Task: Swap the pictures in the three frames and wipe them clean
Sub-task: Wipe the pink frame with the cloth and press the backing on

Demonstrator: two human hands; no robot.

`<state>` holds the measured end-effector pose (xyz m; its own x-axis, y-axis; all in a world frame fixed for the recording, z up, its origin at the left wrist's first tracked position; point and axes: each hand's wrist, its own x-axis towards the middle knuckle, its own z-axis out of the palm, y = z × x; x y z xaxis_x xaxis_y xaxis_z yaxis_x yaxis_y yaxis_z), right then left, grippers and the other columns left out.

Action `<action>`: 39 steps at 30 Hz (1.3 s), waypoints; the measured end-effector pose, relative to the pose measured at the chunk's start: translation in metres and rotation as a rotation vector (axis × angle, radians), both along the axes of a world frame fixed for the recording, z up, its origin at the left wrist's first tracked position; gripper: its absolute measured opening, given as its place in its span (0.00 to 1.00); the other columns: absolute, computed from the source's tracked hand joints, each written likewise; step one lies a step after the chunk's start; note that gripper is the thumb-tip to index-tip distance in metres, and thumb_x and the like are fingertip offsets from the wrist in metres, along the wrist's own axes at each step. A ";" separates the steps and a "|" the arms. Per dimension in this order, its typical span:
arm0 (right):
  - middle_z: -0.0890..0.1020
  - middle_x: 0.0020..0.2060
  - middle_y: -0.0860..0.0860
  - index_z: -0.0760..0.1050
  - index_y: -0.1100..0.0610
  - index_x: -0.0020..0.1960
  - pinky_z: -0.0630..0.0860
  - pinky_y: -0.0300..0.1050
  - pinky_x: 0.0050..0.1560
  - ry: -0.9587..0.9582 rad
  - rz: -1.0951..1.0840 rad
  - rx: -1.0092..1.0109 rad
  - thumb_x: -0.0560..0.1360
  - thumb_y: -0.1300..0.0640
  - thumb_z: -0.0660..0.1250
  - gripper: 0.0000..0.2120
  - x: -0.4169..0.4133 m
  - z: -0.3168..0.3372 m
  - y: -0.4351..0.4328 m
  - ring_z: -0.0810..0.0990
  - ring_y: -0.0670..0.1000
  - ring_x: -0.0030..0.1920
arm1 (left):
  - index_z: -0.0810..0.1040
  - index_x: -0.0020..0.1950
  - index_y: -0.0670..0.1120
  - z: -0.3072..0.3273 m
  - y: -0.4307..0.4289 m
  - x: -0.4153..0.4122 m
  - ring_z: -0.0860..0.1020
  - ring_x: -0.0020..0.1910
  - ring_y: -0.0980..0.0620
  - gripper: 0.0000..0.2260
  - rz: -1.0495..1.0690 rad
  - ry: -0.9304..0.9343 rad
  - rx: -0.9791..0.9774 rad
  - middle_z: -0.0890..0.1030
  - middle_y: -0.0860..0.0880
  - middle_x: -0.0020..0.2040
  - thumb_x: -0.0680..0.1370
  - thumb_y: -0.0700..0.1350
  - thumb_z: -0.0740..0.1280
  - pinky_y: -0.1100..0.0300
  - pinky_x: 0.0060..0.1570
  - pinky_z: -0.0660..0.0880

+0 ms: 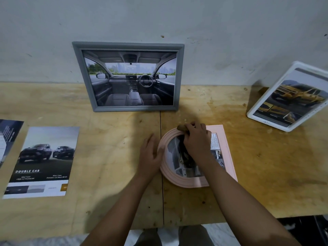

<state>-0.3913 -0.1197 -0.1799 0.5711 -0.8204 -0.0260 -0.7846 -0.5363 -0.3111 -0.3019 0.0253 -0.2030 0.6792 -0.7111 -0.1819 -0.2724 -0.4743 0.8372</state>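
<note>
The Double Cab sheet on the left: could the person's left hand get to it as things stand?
Probably yes. The left hand rests open against the edge of the pink frame, holding nothing, and only bare table lies between it and the Double Cab sheet.

Plywood table holds grey frame, white frame, pink frame, car print, cropped print.

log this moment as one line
stage: wipe pink frame; left hand: flat on its left rim; right hand: grips brown cloth at top rim; grey frame: upright by wall
</note>
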 end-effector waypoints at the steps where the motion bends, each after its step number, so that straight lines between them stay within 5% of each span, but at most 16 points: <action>1: 0.75 0.57 0.54 0.77 0.56 0.56 0.63 0.51 0.54 -0.003 0.000 0.005 0.75 0.59 0.60 0.12 0.000 0.001 0.000 0.69 0.56 0.59 | 0.67 0.71 0.43 0.001 0.006 0.002 0.65 0.68 0.50 0.22 0.100 -0.022 -0.010 0.68 0.47 0.69 0.79 0.49 0.62 0.56 0.67 0.64; 5: 0.74 0.58 0.55 0.76 0.56 0.58 0.63 0.51 0.55 0.004 -0.053 0.057 0.75 0.60 0.60 0.13 0.003 0.005 -0.002 0.68 0.57 0.60 | 0.80 0.56 0.46 0.001 0.022 0.000 0.76 0.49 0.50 0.10 0.086 -0.035 -0.006 0.78 0.49 0.47 0.78 0.47 0.65 0.65 0.45 0.70; 9: 0.73 0.58 0.55 0.77 0.57 0.57 0.61 0.51 0.56 -0.016 -0.078 0.141 0.75 0.60 0.60 0.13 0.010 0.011 0.001 0.66 0.56 0.61 | 0.81 0.56 0.43 0.003 0.021 0.000 0.74 0.42 0.54 0.10 0.026 -0.004 0.007 0.78 0.48 0.45 0.77 0.43 0.66 0.73 0.39 0.67; 17: 0.72 0.57 0.53 0.74 0.54 0.59 0.62 0.51 0.57 0.059 0.182 0.141 0.73 0.60 0.60 0.16 0.028 0.010 0.040 0.67 0.55 0.60 | 0.81 0.56 0.40 0.004 0.023 -0.001 0.75 0.43 0.50 0.10 0.038 -0.042 0.008 0.76 0.46 0.44 0.76 0.41 0.67 0.62 0.41 0.71; 26: 0.74 0.53 0.51 0.77 0.54 0.58 0.61 0.48 0.51 0.111 0.363 0.264 0.74 0.56 0.59 0.15 0.022 0.014 0.048 0.69 0.54 0.57 | 0.82 0.54 0.41 0.002 0.024 -0.003 0.73 0.43 0.51 0.09 0.057 -0.038 -0.007 0.74 0.48 0.43 0.77 0.41 0.66 0.68 0.39 0.68; 28: 0.76 0.50 0.52 0.77 0.57 0.55 0.66 0.46 0.48 -0.019 0.243 0.444 0.75 0.58 0.61 0.10 0.021 0.021 0.042 0.73 0.53 0.53 | 0.82 0.54 0.41 0.003 0.024 -0.003 0.72 0.43 0.52 0.09 0.058 -0.045 -0.006 0.74 0.49 0.43 0.76 0.42 0.67 0.69 0.39 0.67; 32: 0.81 0.43 0.52 0.76 0.56 0.56 0.73 0.44 0.46 -0.592 -0.407 0.805 0.79 0.55 0.61 0.09 -0.003 0.044 0.018 0.78 0.50 0.45 | 0.81 0.55 0.42 0.004 0.024 -0.005 0.73 0.44 0.52 0.10 0.079 -0.029 -0.014 0.75 0.49 0.43 0.76 0.44 0.67 0.63 0.43 0.71; 36: 0.77 0.53 0.48 0.72 0.54 0.63 0.72 0.51 0.60 -0.748 -0.684 0.312 0.80 0.52 0.59 0.14 -0.041 0.040 -0.018 0.75 0.50 0.55 | 0.80 0.57 0.43 0.004 0.021 -0.006 0.73 0.45 0.52 0.11 0.085 -0.056 -0.017 0.74 0.51 0.43 0.77 0.44 0.66 0.64 0.43 0.69; 39: 0.77 0.56 0.52 0.72 0.55 0.59 0.66 0.63 0.64 -0.520 -0.671 0.107 0.79 0.50 0.57 0.13 -0.050 0.024 -0.036 0.74 0.57 0.60 | 0.80 0.58 0.43 0.003 0.019 -0.002 0.73 0.46 0.51 0.12 0.082 -0.035 -0.008 0.74 0.50 0.44 0.77 0.44 0.67 0.62 0.44 0.69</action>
